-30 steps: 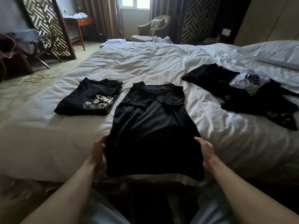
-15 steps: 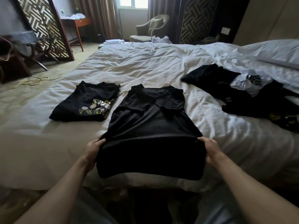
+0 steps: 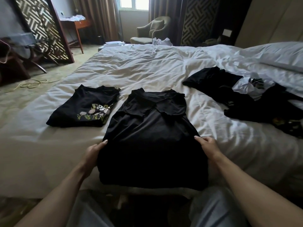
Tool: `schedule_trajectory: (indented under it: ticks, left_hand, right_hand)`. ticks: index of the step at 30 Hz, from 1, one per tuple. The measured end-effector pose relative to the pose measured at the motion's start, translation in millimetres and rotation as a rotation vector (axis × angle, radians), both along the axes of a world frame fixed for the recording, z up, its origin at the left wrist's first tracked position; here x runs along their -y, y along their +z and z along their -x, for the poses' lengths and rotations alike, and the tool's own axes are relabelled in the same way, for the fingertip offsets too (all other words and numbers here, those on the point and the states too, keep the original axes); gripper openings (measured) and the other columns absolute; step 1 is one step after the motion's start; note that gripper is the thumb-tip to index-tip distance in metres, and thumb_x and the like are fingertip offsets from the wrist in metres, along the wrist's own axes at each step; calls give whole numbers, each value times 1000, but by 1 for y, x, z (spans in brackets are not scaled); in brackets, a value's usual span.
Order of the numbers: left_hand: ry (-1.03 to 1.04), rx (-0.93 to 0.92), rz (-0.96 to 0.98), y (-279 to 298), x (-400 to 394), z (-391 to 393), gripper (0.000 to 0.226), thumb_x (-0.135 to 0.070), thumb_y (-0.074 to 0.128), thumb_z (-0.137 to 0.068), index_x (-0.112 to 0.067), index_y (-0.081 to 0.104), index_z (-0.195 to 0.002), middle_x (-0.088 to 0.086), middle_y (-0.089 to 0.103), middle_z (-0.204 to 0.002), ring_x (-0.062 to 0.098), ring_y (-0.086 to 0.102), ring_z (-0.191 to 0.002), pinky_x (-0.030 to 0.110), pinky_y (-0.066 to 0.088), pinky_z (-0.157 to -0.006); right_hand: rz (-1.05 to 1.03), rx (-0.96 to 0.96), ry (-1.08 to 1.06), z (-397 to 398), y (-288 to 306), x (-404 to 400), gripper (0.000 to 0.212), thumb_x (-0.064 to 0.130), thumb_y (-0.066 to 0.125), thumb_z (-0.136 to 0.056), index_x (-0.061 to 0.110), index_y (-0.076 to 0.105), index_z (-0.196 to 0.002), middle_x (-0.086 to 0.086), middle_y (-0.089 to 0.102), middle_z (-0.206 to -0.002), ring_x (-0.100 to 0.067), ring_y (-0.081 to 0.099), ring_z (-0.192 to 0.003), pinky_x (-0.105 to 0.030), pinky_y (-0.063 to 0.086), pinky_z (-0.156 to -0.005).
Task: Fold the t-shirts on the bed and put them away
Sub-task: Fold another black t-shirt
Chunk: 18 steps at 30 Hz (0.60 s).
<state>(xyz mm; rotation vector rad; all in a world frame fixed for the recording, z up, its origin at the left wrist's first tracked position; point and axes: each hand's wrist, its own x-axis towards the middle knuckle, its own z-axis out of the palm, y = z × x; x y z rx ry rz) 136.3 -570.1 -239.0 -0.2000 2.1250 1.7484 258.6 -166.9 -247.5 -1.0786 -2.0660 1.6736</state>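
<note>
On the near edge of the bed (image 3: 147, 68) I see the black polo shirt (image 3: 147, 128) lying flat, collar away from me. My left hand (image 3: 92, 153) grips its lower left side and my right hand (image 3: 207, 147) grips its lower right side, fingers curled into the cloth. Just beside it on the left lies a folded black t-shirt with flower print (image 3: 85, 107). Well apart on the right is a pile of dark clothes (image 3: 246, 97).

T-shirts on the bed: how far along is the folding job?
Done: one floral tee lies folded at the left. In hand: the left hand and right hand grip the sides of a black polo, narrowed but not yet folded up. Left: a loose pile at the right, unfolded. Nothing looks put away; everything is on the bed.
</note>
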Motion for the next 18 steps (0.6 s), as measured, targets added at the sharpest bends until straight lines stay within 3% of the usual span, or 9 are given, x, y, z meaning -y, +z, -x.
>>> schedule_trajectory:
  ticks: [2,4,6,9,12,14,16,18]
  left_hand:
    - [17,-108,112,3,-10,17,53,-56,63,-88,-4,72,-92,1,71,-72,15,64,-62,28,47,-57]
    - [33,-224,273,10,-24,41,65,-68,61,-80,-5,73,-90,5,73,-79,22,67,-74,37,50,-67]
    - [50,-277,371,21,-46,68,53,-58,61,-88,-8,73,-101,9,73,-96,26,67,-92,36,48,-76]
    - [18,-275,450,30,-80,114,57,-54,60,-91,-3,68,-114,16,69,-111,33,63,-107,36,45,-85]
    - [44,-273,514,28,-105,162,61,-55,62,-89,-1,64,-117,19,66,-117,35,59,-112,37,43,-89]
    - [29,-285,559,28,-121,191,60,-54,63,-88,-2,61,-118,18,65,-119,35,58,-113,36,40,-86]
    - [-10,-316,601,29,-138,218,60,-53,64,-88,-3,59,-121,16,64,-122,34,58,-115,36,40,-87]
    - [-72,-340,598,28,-151,244,64,-53,67,-86,-4,57,-126,16,62,-123,34,57,-117,38,43,-93]
  right_hand:
    - [-58,-3,-1,16,5,-6,28,34,70,-89,6,68,-82,-5,66,-74,-21,61,-71,-30,47,-66]
    - [-83,10,-18,40,10,-16,33,45,71,-84,11,70,-85,-2,69,-79,-19,63,-76,-31,48,-69]
    - [-96,43,23,69,17,-29,35,48,71,-81,14,67,-81,0,66,-75,-20,61,-74,-33,46,-66]
    - [9,19,81,111,22,-45,34,38,70,-87,6,63,-92,-9,64,-81,-23,60,-70,-33,47,-61]
    - [66,5,86,152,21,-61,39,35,72,-88,4,57,-106,-13,63,-91,-22,62,-72,-28,50,-55]
    - [55,-6,50,181,17,-75,53,42,75,-81,7,53,-115,-13,61,-103,-24,65,-85,-30,52,-60]
    - [37,-28,7,207,14,-90,53,39,74,-85,4,52,-117,-13,62,-110,-26,66,-95,-33,54,-67]
    - [42,-29,-7,229,12,-102,46,37,72,-87,0,60,-111,-13,67,-103,-20,67,-83,-33,54,-67]
